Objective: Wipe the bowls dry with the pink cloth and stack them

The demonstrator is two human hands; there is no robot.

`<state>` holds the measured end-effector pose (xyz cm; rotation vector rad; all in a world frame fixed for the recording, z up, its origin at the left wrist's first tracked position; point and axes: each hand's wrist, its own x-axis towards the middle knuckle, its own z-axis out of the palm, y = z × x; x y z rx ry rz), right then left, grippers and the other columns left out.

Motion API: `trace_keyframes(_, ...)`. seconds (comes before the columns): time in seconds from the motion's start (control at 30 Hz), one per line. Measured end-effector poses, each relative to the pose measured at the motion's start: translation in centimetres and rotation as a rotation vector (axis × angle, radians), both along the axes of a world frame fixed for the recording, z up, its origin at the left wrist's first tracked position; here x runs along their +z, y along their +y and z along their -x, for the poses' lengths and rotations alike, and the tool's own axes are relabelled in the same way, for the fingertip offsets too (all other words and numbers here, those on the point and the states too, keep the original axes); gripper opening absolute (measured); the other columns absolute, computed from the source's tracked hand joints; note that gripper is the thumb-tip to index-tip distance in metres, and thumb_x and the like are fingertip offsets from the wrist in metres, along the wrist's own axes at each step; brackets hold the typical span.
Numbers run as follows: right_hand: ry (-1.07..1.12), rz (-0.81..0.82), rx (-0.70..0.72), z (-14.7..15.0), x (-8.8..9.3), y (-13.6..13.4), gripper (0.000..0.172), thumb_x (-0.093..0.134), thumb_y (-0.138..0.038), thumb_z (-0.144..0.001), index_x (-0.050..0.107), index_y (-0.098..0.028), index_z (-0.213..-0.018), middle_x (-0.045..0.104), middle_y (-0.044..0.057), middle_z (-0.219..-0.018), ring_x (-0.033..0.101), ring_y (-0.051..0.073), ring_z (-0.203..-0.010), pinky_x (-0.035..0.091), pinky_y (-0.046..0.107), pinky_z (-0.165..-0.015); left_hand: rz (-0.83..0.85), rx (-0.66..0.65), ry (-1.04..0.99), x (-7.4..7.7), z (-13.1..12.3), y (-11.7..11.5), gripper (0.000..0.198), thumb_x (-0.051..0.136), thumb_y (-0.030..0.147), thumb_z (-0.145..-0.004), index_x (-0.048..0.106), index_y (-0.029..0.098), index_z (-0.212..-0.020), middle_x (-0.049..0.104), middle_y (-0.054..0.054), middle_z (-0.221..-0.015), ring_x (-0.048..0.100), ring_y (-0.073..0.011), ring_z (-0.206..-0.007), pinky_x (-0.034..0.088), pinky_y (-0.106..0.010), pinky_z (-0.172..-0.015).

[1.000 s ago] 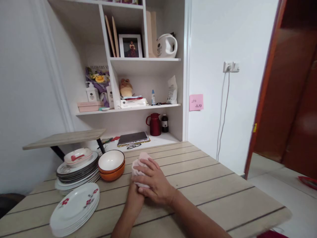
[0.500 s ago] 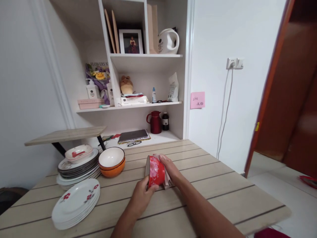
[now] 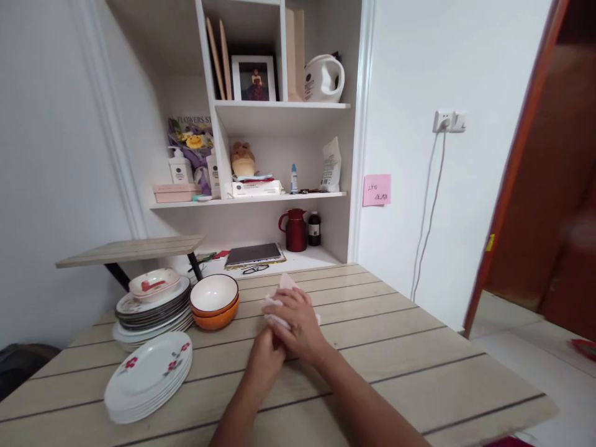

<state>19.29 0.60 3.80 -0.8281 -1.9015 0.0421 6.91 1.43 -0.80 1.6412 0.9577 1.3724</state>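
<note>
My right hand [image 3: 298, 323] presses a pale pink cloth [image 3: 287, 282], its fingers bent over the folds. Just below it, my left hand [image 3: 266, 352] is closed, its thumb tucked beside the right palm. The red flowered bowl that the left hand gripped a moment ago is hidden behind the hands and cloth. To the left stand stacked orange bowls [image 3: 215, 319] with white insides, and a pile of white plates with red flowers [image 3: 148, 366].
A taller plate stack [image 3: 121, 334] carries a small patterned dish [image 3: 154, 283] at the table's left. Behind it is a small raised wooden shelf [image 3: 130, 247]. Along the back are a dark laptop-like slab [image 3: 254, 253], glasses [image 3: 256, 269] and a red jug [image 3: 296, 230].
My right hand has come round to the near side with the cloth, closer to my left hand. The red bowl has gone from sight behind them. The view has shifted slightly.
</note>
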Motion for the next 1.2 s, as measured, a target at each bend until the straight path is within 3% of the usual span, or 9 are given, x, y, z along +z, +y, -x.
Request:
trace_keyframes(0.23,0.643,0.339,0.113,-2.7,-0.9,2.6,0.034,0.063,-0.051,-0.088,0.076,-0.027,-0.108,0.071,0.006,-0.125,0.053,0.029,-0.128,0.031,0.045,-0.115,-0.056,0.044,0.320,0.1,0.8,0.1,0.019,0.064,0.026,-0.078,0.068,0.018,-0.094,0.072,-0.006,-0.090,0.066,-0.0245,-0.084,0.051,-0.037,-0.082)
trace_keyframes(0.4,0.821,0.501,0.121,-3.3,-1.9,3.3,0.050,0.057,-0.061,-0.087,0.072,-0.020,-0.112,0.073,0.010,-0.119,0.062,0.031,-0.114,0.045,0.045,-0.103,-0.075,0.152,0.555,0.2,2.5,0.6,0.052,0.078,0.012,-0.055,0.070,0.021,-0.106,0.057,-0.013,-0.141,0.046,-0.0345,-0.134,0.030,-0.048,-0.113)
trace_keyframes(0.47,0.859,0.544,0.144,-3.4,-2.1,3.4,0.053,0.057,-0.064,-0.086,0.072,-0.020,-0.111,0.074,0.010,-0.117,0.063,0.030,-0.112,0.048,0.043,-0.099,-0.076,0.166,0.656,0.3,2.8,0.6,0.049,0.078,0.010,-0.056,0.072,0.023,-0.103,0.047,-0.012,-0.152,0.033,-0.0357,-0.145,0.017,-0.053,-0.118)
trace_keyframes(0.6,0.898,0.603,0.193,-2.9,-2.1,3.2,0.054,0.060,-0.063,-0.084,0.068,-0.021,-0.117,0.071,0.010,-0.123,0.062,0.029,-0.116,0.048,0.042,-0.100,-0.199,0.015,0.465,0.9,2.1,0.2,0.034,0.071,0.011,-0.067,0.075,0.028,-0.096,0.061,-0.006,-0.140,0.037,-0.0320,-0.143,0.003,-0.052,-0.121)
trace_keyframes(0.67,0.903,0.622,0.216,-2.7,-2.0,3.1,0.054,0.061,-0.062,-0.084,0.064,-0.023,-0.122,0.068,0.009,-0.129,0.060,0.029,-0.120,0.046,0.043,-0.103,-0.170,-0.014,0.325,1.1,1.6,-0.1,0.028,0.073,0.017,-0.069,0.075,0.028,-0.096,0.071,-0.008,-0.124,0.053,-0.0336,-0.129,0.015,-0.051,-0.119)
trace_keyframes(0.8,0.869,0.637,0.272,-2.4,-1.7,2.5,0.055,0.064,-0.060,-0.084,0.062,-0.026,-0.127,0.066,0.008,-0.132,0.059,0.028,-0.121,0.046,0.042,-0.105,0.037,-0.021,0.163,1.0,0.8,-0.7,0.019,0.072,0.032,-0.075,0.071,0.021,-0.090,0.075,-0.009,-0.094,0.066,-0.0301,-0.094,0.047,-0.042,-0.092)
trace_keyframes(0.93,0.730,0.626,0.296,-2.2,-1.3,1.7,0.051,0.056,-0.057,-0.090,0.058,-0.029,-0.132,0.063,0.006,-0.137,0.057,0.028,-0.126,0.040,0.045,-0.111,0.020,-0.082,0.099,0.5,0.7,-0.9,0.054,0.080,0.015,-0.059,0.069,0.022,-0.112,0.072,-0.010,-0.116,0.064,-0.0296,-0.108,0.045,-0.036,-0.096)
trace_keyframes(1.07,0.469,0.411,0.252,-1.4,-0.9,0.4,0.045,0.046,-0.049,-0.098,0.057,-0.030,-0.137,0.054,0.005,-0.148,0.043,0.026,-0.141,0.025,0.046,-0.120,0.059,-0.156,0.134,1.0,1.0,-1.3,0.026,0.070,0.021,-0.070,0.073,0.018,-0.095,0.075,-0.008,-0.095,0.067,-0.0284,-0.092,0.049,-0.037,-0.089)
trace_keyframes(1.2,0.013,0.067,0.209,-0.2,-0.8,-0.6,0.041,0.045,-0.038,-0.099,0.056,-0.033,-0.138,0.053,0.003,-0.149,0.030,0.025,-0.148,0.014,0.051,-0.123,0.096,-0.084,-0.104,1.7,1.3,-1.8,0.035,0.069,0.029,-0.073,0.070,0.017,-0.106,0.072,-0.009,-0.111,0.062,-0.0292,-0.110,0.048,-0.038,-0.097)
